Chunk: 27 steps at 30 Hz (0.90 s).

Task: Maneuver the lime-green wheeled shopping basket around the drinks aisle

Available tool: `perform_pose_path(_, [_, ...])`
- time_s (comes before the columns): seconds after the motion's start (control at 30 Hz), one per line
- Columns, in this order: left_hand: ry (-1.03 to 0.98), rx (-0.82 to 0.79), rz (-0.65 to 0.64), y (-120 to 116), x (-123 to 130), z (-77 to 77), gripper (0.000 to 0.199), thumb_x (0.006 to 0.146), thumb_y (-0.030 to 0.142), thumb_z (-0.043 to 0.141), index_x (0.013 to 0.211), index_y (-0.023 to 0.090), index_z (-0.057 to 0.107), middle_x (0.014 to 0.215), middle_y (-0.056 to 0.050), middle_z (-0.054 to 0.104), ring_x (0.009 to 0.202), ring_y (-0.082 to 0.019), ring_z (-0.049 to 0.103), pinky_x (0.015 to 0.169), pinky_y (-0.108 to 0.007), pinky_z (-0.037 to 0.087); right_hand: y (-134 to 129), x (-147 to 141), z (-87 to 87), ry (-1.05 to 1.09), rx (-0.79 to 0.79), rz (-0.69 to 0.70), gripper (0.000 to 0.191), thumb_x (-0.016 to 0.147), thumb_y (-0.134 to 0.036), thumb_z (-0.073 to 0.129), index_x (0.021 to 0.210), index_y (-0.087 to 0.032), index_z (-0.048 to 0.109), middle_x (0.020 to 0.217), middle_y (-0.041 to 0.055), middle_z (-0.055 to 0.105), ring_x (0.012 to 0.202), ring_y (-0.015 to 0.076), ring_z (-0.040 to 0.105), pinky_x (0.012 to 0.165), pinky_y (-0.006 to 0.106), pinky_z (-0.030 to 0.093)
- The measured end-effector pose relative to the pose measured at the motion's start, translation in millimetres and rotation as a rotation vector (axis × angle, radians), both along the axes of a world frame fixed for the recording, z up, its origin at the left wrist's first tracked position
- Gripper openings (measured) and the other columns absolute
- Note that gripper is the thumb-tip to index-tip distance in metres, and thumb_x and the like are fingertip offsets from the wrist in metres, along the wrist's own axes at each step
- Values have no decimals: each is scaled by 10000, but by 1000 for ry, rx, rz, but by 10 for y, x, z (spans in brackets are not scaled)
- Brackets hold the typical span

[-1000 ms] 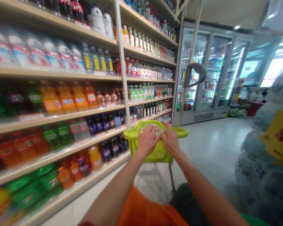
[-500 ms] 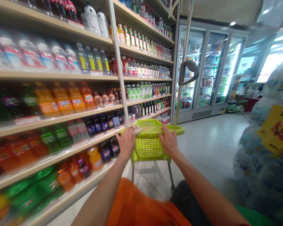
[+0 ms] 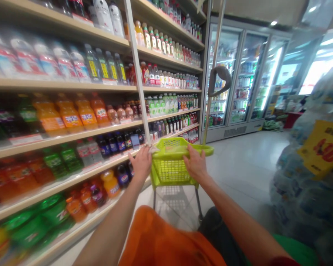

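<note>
Store shelves [image 3: 72, 87] crammed with bottled drinks [image 3: 85, 112] are seen all down the left, with glass-door fridges [image 3: 246, 74] lined up at the back. Just beside the shelves, a yellow-green cart [image 3: 170, 173] is parked right in front of the person. Its rim is gripped by the right hand [image 3: 196, 162]. At the rim's left end, a crumpled pale cloth [image 3: 153, 149] is touched by the left hand [image 3: 142, 162], but whether it's actually pinched can't be told.

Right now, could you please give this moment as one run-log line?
left hand: touching pale crumpled cloth at yellow-green plastic cart rim | right hand: on that rim | beside: wood-coloured shelves of bottled drinks
</note>
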<state>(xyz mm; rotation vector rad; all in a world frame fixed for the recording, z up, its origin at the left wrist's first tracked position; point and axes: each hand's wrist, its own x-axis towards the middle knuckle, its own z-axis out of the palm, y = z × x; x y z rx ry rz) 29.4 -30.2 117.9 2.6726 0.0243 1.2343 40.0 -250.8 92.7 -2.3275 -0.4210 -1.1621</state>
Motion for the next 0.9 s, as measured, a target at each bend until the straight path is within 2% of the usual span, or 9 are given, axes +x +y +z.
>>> perform_pose_path(0.07, [-3, -8, -12, -96, 5, -7, 359, 892, 270, 324, 1192, 251, 519, 1265, -71, 556, 1164, -226, 495, 1069, -600, 43, 17, -18, 4, 6, 4, -2, 522, 861, -296, 391, 1355, -148, 310, 1221, 136, 561, 1144, 260, 486, 1029, 539, 157])
perform_pose_path(0.17, [17, 40, -100, -367, -10, -18, 361, 883, 258, 349, 1207, 262, 507, 1282, -56, 543, 1174, -222, 488, 1079, -579, 68, 15, -30, 4, 11, 1, -6, 513, 863, -299, 386, 1347, -146, 318, 1229, 137, 555, 1146, 258, 485, 1029, 539, 156])
perform_pose_path(0.23, [24, 70, -149, -451, -27, -16, 362, 879, 257, 364, 1216, 269, 499, 1288, -46, 538, 1176, -222, 488, 1078, -583, 62, -5, -28, -2, 7, -5, -4, 506, 865, -301, 382, 1343, -147, 324, 1222, 134, 561, 1144, 255, 486, 1032, 535, 152])
perform_pose_path(0.33, [11, 66, -128, -293, -42, -4, 354, 881, 258, 365, 1206, 267, 504, 1278, -47, 548, 1161, -215, 501, 1076, -588, 32, -25, -25, -18, -7, -2, 2, 506, 866, -299, 376, 1343, -141, 322, 1211, 136, 567, 1142, 253, 487, 1034, 530, 152])
perform_pose_path(0.47, [-11, -34, 31, 25, -22, 12, 348, 886, 259, 348, 1187, 238, 523, 1275, -75, 548, 1171, -217, 495, 1084, -567, 40, 12, -41, -36, -22, 24, 4, 519, 863, -305, 381, 1349, -138, 310, 1213, 136, 565, 1149, 252, 482, 1035, 523, 157])
perform_pose_path(0.53, [-5, -45, 27, -9, -7, 8, 344, 887, 255, 347, 1182, 241, 523, 1283, -72, 541, 1187, -213, 481, 1089, -556, 54, 41, -52, -41, -22, 32, 4, 524, 861, -309, 385, 1349, -135, 310, 1219, 138, 560, 1155, 251, 477, 1034, 517, 163])
perform_pose_path(0.73, [6, 27, -146, -539, -4, -1, 350, 883, 241, 364, 1204, 277, 500, 1286, -51, 541, 1187, -214, 481, 1076, -576, 97, 38, -60, -44, -34, 24, 7, 516, 856, -296, 385, 1346, -147, 319, 1211, 133, 567, 1139, 242, 491, 1029, 514, 171])
perform_pose_path(0.8, [9, 46, -176, -530, -8, 17, 353, 883, 247, 370, 1210, 280, 495, 1287, -49, 540, 1178, -212, 489, 1075, -582, 86, 15, -58, -43, -32, 25, 5, 503, 855, -291, 387, 1334, -148, 334, 1206, 130, 571, 1125, 239, 503, 1029, 514, 171])
perform_pose_path(0.9, [24, 21, -115, -280, -7, 62, 338, 885, 260, 365, 1187, 268, 516, 1257, -56, 565, 1147, -221, 514, 1063, -611, 59, -3, -60, -42, -26, 28, 9, 493, 856, -287, 387, 1328, -151, 341, 1210, 123, 571, 1132, 234, 499, 1034, 514, 166])
